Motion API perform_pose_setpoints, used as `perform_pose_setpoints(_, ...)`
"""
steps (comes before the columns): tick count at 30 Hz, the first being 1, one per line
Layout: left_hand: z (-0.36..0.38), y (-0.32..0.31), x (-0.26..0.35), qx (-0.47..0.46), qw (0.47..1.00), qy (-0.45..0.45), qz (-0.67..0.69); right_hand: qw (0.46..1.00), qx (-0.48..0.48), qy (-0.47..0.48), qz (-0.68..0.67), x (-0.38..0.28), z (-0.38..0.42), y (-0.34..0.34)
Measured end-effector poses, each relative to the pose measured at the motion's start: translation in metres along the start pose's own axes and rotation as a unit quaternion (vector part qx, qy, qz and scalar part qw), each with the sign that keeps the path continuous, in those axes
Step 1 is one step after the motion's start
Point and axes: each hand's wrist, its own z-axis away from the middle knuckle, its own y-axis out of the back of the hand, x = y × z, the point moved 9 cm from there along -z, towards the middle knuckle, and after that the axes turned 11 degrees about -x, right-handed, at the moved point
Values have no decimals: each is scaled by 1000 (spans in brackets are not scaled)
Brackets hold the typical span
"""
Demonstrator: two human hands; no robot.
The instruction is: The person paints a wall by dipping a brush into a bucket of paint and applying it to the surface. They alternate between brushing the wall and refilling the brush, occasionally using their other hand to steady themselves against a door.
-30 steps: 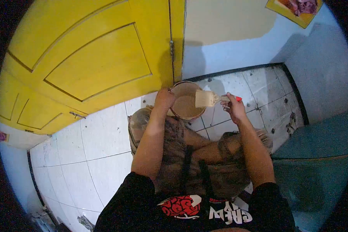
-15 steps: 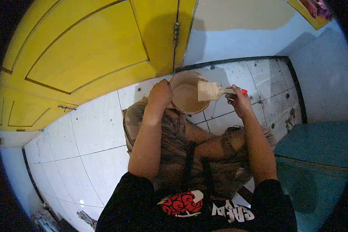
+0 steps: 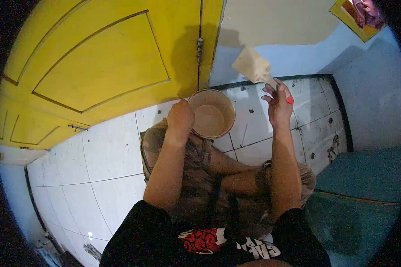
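Note:
My left hand (image 3: pixel 181 116) is closed on the left rim of a round bucket (image 3: pixel 227 116), which has paint (image 3: pixel 209 119) of a beige colour in its bottom. In my right hand (image 3: pixel 280 104) is a wide paintbrush (image 3: pixel 252 66), gripped by its handle, with a red end showing below my fingers. Beige paint coats the bristles, which point up and left in front of the wall. The brush is apart from the bucket, above and to the right of it.
Ahead, the wall (image 3: pixel 272 22) is beige above and pale blue below. A yellow door (image 3: pixel 107 66) stands at left, its hinge near the bucket. White floor tiles (image 3: pixel 111 155) carry dark spots. At right sits a teal box-like object (image 3: pixel 361 178); a yellow-framed opening (image 3: pixel 365 33) is top right.
My right hand has lifted the paintbrush from over the bucket's right rim up toward the wall, turning its bristles upward. The bucket, still held by my left hand, sits slightly lower in view.

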Motion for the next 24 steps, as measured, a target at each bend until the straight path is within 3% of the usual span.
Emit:
perform_pose_setpoints(8, -5, -11, -10, 2, 1000, -2, 5, 975, -69, 85, 195, -21, -6, -44)
perform_pose_setpoints(12, -5, -12, -7, 22, 998, -60, 9, 967, -111, 100, 208, -17, -15, -52)
perform_pose_setpoints(24, -9, -13, -10, -20, 999, -13, 48, 952, -117, 102, 263, -8, -23, -55)
